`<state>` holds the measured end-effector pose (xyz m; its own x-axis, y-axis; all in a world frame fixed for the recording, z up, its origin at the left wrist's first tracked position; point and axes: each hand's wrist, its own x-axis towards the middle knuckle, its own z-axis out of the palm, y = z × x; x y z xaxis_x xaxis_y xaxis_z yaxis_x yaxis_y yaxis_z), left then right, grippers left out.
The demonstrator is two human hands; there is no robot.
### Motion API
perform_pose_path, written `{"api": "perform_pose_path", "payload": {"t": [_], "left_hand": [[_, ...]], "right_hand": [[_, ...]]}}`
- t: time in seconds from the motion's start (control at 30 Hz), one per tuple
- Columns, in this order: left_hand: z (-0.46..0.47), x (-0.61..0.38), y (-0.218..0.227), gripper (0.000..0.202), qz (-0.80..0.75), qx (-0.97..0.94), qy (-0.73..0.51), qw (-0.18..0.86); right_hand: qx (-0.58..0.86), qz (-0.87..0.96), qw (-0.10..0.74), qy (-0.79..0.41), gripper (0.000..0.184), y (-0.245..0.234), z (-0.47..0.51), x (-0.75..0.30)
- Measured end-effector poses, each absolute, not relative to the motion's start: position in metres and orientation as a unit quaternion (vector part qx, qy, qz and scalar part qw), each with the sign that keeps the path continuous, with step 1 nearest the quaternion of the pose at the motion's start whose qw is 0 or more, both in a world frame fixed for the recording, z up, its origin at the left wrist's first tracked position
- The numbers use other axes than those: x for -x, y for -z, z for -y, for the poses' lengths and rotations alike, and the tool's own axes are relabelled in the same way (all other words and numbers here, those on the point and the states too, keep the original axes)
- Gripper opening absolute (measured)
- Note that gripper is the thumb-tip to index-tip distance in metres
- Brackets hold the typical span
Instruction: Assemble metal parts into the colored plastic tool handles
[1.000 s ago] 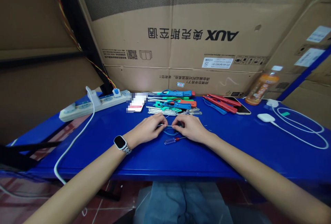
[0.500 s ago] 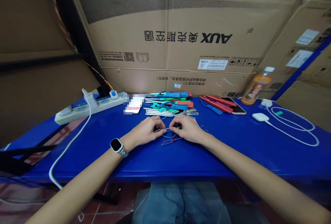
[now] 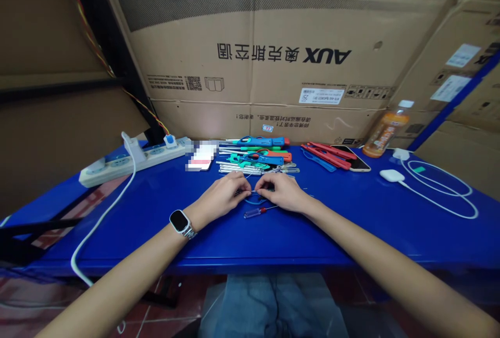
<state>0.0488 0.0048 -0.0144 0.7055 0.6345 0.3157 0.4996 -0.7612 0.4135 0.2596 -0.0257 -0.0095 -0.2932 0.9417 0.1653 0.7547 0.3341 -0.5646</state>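
Observation:
My left hand [image 3: 226,192], with a watch [image 3: 179,221] on its wrist, is closed in a pinch. Facing it, fingertips almost meeting, my right hand [image 3: 283,191] pinches too. Between them runs a thin silvery piece, mostly covered by the fingers, so its kind is unclear. Just under the fingertips a blue curved loop [image 3: 255,202] shows; whether it belongs to the held piece I cannot tell. Below it on the table lies a small screwdriver [image 3: 253,213] with a clear and red handle, its shaft pointing towards my right hand.
Behind my hands lie several long-nosed lighters [image 3: 269,141] and silvery rods [image 3: 238,169]. Red and blue plastic tools [image 3: 330,157] rest against a phone [image 3: 362,164]. An orange drink bottle [image 3: 386,130], a white charger cable [image 3: 449,192] and a power strip [image 3: 117,165] stand around the blue table [image 3: 332,244].
Both hands stay in nearly the same place, fingertips still close together. My right fingers have curled slightly, and less of the blue loop shows. The screwdriver has not moved.

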Motion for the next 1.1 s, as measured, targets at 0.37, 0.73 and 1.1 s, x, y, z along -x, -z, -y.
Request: {"api": "perform_pose_path", "payload": {"t": [0.37, 0.73, 1.1], "left_hand": [[-0.0078, -0.0493, 0.0190, 0.015, -0.332, -0.893, -0.222, 0.205], [-0.0036, -0.0508, 0.0174, 0.015, -0.330, -0.906, -0.225, 0.140], [-0.0059, -0.0475, 0.0155, 0.017, -0.321, -0.917, -0.199, 0.132]], "right_hand": [[0.548, 0.778, 0.240, -0.191, 0.010, 0.0074, 0.0287, -0.2578], [0.544, 0.780, 0.244, -0.188, 0.009, 0.0085, 0.0282, -0.2593], [0.541, 0.789, 0.236, -0.169, 0.008, 0.0080, 0.0300, -0.2585]]}}
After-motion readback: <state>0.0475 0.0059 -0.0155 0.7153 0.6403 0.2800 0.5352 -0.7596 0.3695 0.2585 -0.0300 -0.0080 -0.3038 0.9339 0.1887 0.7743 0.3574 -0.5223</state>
